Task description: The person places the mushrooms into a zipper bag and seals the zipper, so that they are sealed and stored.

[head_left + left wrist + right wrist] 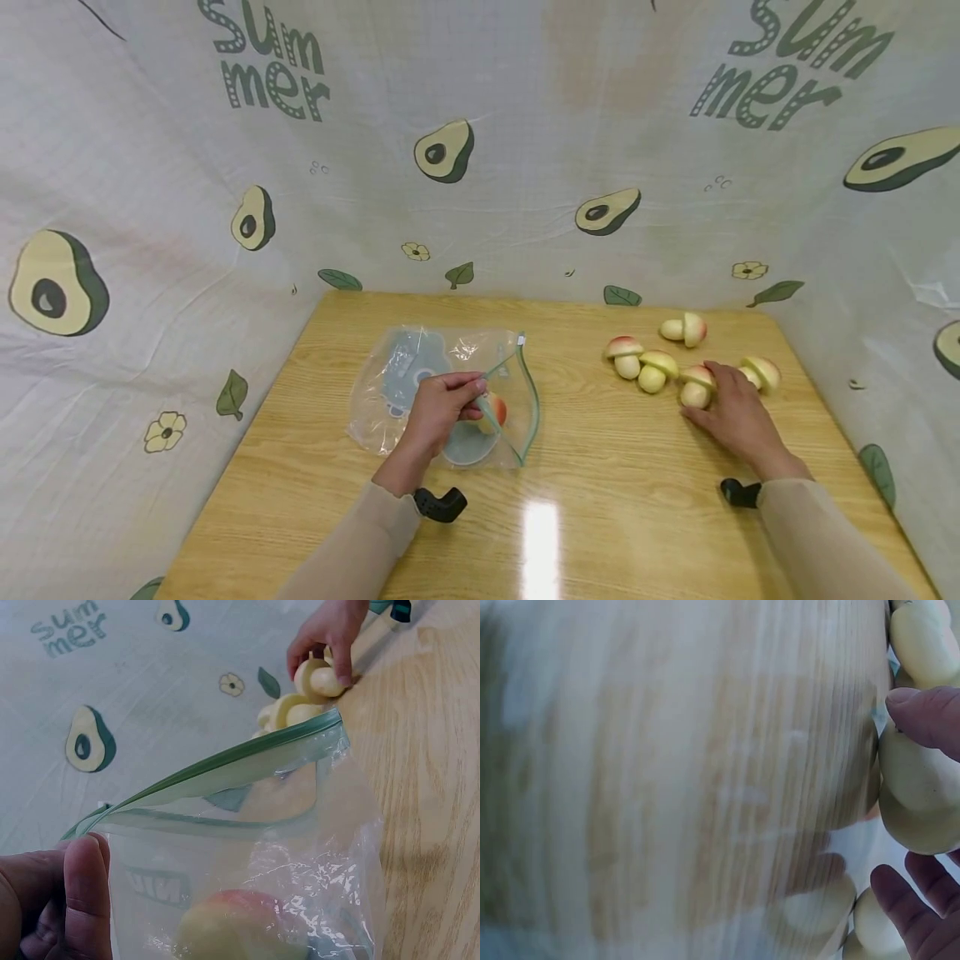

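Clear plastic bag with green zip rim (467, 348) on light-brown wooden table (592, 492), its edge pinched by left hand (442, 412), right hand (737, 414) grasping cream-and-red mushroom-shaped piece (696, 393) farther right, near similar pieces (652, 380).

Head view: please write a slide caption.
The left hand pinches a clear bag by its rim; the right hand grips one of several mushroom-shaped pieces on a wooden table.

The bench (600, 483) before me looks like grained wood, glossy toward its near edge; the bag (467, 343) in my left grip (442, 404) is clear, shiny, crinkled plastic; the mushrooms (657, 370) near the far right corner look smooth; beyond the far edge, the sheet (517, 242) is matt, creased cloth; my sleeves (832, 533), matt fabric.
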### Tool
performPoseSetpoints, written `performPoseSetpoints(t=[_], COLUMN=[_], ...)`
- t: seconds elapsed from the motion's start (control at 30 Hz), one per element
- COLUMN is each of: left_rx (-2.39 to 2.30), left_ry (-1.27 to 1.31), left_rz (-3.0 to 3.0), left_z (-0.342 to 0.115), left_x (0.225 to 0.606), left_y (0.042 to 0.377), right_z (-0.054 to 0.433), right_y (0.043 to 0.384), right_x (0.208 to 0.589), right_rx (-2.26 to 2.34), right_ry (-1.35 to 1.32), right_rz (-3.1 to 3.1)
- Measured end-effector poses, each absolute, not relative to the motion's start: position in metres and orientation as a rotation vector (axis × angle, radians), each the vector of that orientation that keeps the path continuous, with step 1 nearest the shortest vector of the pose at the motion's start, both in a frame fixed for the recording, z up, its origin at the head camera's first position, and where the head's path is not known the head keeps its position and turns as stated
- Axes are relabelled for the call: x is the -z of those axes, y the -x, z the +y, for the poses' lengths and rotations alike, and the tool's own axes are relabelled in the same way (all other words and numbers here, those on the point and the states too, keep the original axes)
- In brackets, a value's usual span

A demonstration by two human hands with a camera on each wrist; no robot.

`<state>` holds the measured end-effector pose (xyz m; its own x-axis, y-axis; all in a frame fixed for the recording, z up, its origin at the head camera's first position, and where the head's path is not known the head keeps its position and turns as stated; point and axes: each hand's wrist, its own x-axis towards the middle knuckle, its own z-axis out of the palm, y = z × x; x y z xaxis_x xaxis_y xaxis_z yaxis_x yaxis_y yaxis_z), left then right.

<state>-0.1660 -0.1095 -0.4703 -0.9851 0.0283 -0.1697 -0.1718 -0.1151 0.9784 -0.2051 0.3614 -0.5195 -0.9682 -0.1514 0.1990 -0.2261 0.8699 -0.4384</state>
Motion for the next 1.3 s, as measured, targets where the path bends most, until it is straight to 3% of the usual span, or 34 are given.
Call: performPoseSetpoints(t=[0.8,1.3], left_rx=[-2.257,-2.232], left_ry=[0.225,0.204], left_rz=[1.965,1.978], left_z=[-0.106,-0.101], left_x=[0.472,0.471], left_y=[0.169,0.171], right_z=[0.358,0.321], right_y=[0.195,0.19], right_x=[0.514,0.497], right_rx=[-0.834,-0.949], right_ry=[-0.203,-0.254], right_rz=[-2.784,-2.685])
